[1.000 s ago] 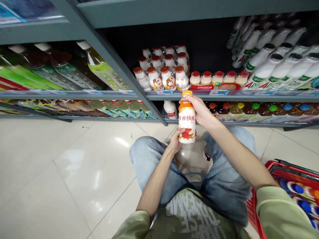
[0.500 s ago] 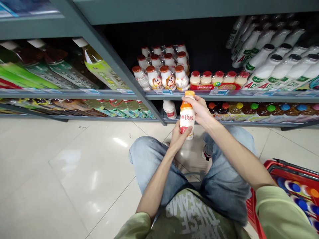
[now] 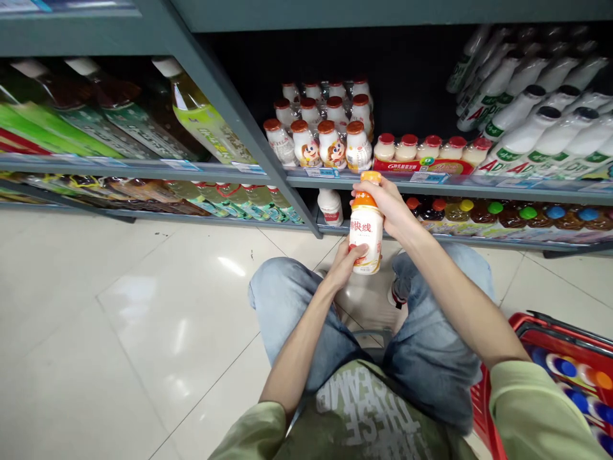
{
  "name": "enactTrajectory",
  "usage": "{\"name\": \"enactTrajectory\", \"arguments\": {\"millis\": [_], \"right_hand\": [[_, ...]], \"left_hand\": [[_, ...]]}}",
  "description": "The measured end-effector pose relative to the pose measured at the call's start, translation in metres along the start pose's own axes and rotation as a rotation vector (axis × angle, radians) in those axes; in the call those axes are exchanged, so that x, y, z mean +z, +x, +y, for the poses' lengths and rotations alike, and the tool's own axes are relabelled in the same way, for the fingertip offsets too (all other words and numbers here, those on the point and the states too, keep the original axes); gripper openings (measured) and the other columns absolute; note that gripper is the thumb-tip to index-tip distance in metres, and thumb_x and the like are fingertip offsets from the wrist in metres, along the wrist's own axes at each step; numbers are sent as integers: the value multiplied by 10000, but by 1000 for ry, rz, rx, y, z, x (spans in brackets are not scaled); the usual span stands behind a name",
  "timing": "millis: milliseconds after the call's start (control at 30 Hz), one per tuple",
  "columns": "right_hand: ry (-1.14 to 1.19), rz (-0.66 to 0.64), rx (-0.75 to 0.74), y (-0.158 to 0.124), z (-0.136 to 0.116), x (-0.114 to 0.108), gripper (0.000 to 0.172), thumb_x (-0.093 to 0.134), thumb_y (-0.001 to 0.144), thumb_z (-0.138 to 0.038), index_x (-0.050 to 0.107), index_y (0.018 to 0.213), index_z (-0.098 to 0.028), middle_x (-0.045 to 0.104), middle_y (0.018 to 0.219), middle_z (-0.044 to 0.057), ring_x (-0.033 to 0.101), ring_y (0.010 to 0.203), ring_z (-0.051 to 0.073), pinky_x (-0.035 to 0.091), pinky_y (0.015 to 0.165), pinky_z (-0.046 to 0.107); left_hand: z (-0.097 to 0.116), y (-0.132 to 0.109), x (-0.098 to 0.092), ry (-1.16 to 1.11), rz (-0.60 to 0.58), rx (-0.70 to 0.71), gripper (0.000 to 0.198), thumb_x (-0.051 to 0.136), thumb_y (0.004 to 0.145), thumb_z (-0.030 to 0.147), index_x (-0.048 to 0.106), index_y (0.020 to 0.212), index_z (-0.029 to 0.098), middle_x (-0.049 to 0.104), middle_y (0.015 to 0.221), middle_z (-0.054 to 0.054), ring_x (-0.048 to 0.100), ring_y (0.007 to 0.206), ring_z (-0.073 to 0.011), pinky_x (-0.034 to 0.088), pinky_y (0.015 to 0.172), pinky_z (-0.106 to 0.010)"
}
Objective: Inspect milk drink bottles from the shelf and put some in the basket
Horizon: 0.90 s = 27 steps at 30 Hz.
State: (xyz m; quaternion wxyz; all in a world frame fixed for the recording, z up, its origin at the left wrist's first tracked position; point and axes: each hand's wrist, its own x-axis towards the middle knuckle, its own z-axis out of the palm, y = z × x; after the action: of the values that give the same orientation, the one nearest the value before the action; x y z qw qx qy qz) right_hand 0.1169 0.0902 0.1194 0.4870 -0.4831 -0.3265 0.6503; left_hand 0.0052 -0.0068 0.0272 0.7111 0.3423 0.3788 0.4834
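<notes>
Between my knees and the shelf I hold a white drink bottle with an orange cap and red lettering, its base tilted toward me. My left hand grips its lower part, the thumb pressed across the label. Around the neck, just under the cap, closes my right hand. Behind it, on the bottom shelf, stands a white bottle with a red label. Small red-capped bottles with a cartoon face are stacked on the shelf above, left of a red multipack.
A red basket with several capped bottles stands on the floor at my right. White bottles with black caps fill the upper right shelf. Large green-labelled bottles stand left of the grey upright. Colourful-capped bottles line the bottom shelf.
The bottle has turned slightly in my hands, so its label faces further left and its side print shows. Both hands stay on it. The view has shifted a little.
</notes>
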Motion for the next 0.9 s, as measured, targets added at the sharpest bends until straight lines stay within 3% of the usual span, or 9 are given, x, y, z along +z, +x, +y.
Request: {"name": "enactTrajectory", "arguments": {"millis": [333,533,767,900], "right_hand": [[61,14,22,0,-1,-4,310,782,723,-231,577,954,-204,660,746,-8,623,584,147,526,532,272],[79,44,-2,3,3,-2,352,800,697,-250,559,952,-214,652,737,-24,626,638,148,527,565,266],[4,59,-1,2,9,1,406,860,639,-304,577,916,-211,659,773,-30,626,688,141,512,598,249],[-122,38,-7,2,12,3,399,859,657,-327,613,945,-199,669,822,-23,634,728,140,516,643,252]], "left_hand": [[-7,2,2,52,-26,18,700,836,737,549,581,1241,135,725,1078,-138,728,930,-315,600,818,-415],[-9,6,3,206,96,147,603,819,758,555,601,1153,155,699,1128,-118,659,1072,-289,536,921,-371],[-1,4,9,535,239,194,506,859,697,391,604,1066,157,706,965,-78,643,820,-223,509,745,-315],[1,3,6,501,221,143,511,833,685,375,595,1078,151,721,944,-77,658,795,-223,520,737,-319]]}}
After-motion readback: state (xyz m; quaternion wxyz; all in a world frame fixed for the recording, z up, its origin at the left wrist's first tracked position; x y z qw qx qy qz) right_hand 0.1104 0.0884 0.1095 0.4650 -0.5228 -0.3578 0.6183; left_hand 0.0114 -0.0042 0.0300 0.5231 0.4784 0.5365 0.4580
